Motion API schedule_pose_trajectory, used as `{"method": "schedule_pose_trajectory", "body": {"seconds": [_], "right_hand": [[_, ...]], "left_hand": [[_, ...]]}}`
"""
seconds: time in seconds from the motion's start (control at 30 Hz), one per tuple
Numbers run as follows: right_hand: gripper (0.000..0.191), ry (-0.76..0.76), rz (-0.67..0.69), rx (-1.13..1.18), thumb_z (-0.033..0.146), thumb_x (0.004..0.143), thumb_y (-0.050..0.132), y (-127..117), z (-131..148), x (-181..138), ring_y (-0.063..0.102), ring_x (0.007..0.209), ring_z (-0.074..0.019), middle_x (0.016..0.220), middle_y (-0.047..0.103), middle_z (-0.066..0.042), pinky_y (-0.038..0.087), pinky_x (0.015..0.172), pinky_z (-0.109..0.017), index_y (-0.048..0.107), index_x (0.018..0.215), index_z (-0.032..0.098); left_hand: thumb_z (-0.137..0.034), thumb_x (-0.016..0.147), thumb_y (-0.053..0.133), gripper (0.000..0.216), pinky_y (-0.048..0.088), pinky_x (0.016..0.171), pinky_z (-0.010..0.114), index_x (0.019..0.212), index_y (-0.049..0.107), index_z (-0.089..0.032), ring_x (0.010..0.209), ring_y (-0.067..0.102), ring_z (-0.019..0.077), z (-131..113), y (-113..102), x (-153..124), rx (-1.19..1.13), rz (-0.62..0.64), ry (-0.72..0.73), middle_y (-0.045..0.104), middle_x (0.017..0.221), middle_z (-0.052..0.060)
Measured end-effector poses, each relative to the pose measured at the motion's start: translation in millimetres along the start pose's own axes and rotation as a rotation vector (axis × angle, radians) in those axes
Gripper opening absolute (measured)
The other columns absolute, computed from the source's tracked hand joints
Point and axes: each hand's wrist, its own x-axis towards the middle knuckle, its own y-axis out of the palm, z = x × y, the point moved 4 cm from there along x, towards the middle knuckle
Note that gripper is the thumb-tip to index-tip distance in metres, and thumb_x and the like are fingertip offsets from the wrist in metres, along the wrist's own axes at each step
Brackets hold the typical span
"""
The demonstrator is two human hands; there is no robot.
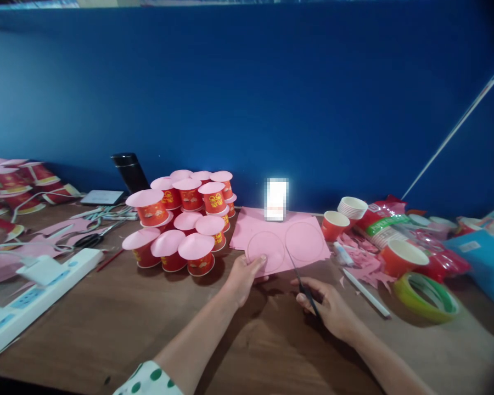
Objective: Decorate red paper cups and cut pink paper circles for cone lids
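Note:
Pinched between thumb and fingers, my left hand (243, 275) holds the near edge of a pink paper sheet (288, 258). Two circle outlines are drawn on that sheet, side by side. Dark-handled scissors (305, 291) are in my right hand (327, 304), their blades pointing up and to the left at the sheet, between the two circles. More pink paper (241, 227) lies flat behind the held sheet. On the left stand several red paper cups (200, 262) turned upside down, stacked in rows with pink paper discs (196, 247) on top.
A bright phone (276, 200) leans at the blue partition. Rightward lie open cups (404, 258), pink scraps (364, 258), a white pen (366, 293) and a tape roll (426, 299). Leftward are a power strip (61, 280), other scissors (93, 237) and a black bottle (129, 171).

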Motion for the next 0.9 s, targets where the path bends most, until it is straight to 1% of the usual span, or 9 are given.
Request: {"method": "schedule_pose_trajectory", "body": {"seconds": [0.17,0.37,0.63,0.73,0.9], "right_hand": [[0.055,0.025,-0.006,0.012,0.054,0.077,0.061,-0.1,1.4,-0.7,0.042,0.058,-0.0110,0.063,0.046,0.003,0.037,0.051,-0.022,0.060,0.112,0.012],[0.054,0.041,-0.021,-0.010,0.056,0.075,0.061,0.2,0.4,-0.2,0.043,0.057,-0.0121,0.061,0.047,0.003,0.039,0.052,-0.024,0.062,0.109,0.015],[0.052,0.024,-0.011,0.074,0.051,0.076,0.063,1.4,-6.6,-0.1,0.044,0.059,-0.0121,0.064,0.049,0.002,0.040,0.051,-0.022,0.059,0.114,0.014],[0.051,0.018,0.004,0.089,0.050,0.077,0.063,1.6,-7.1,0.1,0.044,0.059,-0.0118,0.065,0.048,0.002,0.040,0.051,-0.022,0.059,0.113,0.014],[0.049,0.005,0.015,0.080,0.048,0.079,0.062,1.0,-8.1,0.6,0.045,0.060,-0.0116,0.066,0.049,0.002,0.040,0.053,-0.022,0.058,0.114,0.014]], "left_hand": [[-0.038,0.062,0.079,0.036,0.050,0.056,0.023,0.084,0.068,-0.013,0.069,0.062,0.0137,1.2,-1.0,0.5,-0.003,0.003,-0.002,0.070,0.082,0.006],[-0.037,0.063,0.078,0.032,0.050,0.056,0.023,0.083,0.069,-0.014,0.064,0.061,0.0124,1.0,-0.8,0.0,-0.007,0.002,-0.005,0.070,0.079,0.005],[-0.041,0.060,0.079,0.037,0.047,0.052,0.022,0.080,0.069,-0.011,0.060,0.061,0.0130,-0.2,2.7,-1.4,0.021,0.017,0.015,0.069,0.074,0.005],[-0.041,0.061,0.078,0.038,0.048,0.054,0.022,0.084,0.068,-0.012,0.063,0.062,0.0130,0.8,1.7,-0.4,0.023,0.022,0.021,0.069,0.077,0.005],[-0.043,0.061,0.077,0.040,0.048,0.054,0.023,0.085,0.069,-0.011,0.066,0.060,0.0140,1.4,1.1,0.3,0.053,0.020,0.039,0.069,0.080,0.006]]}}
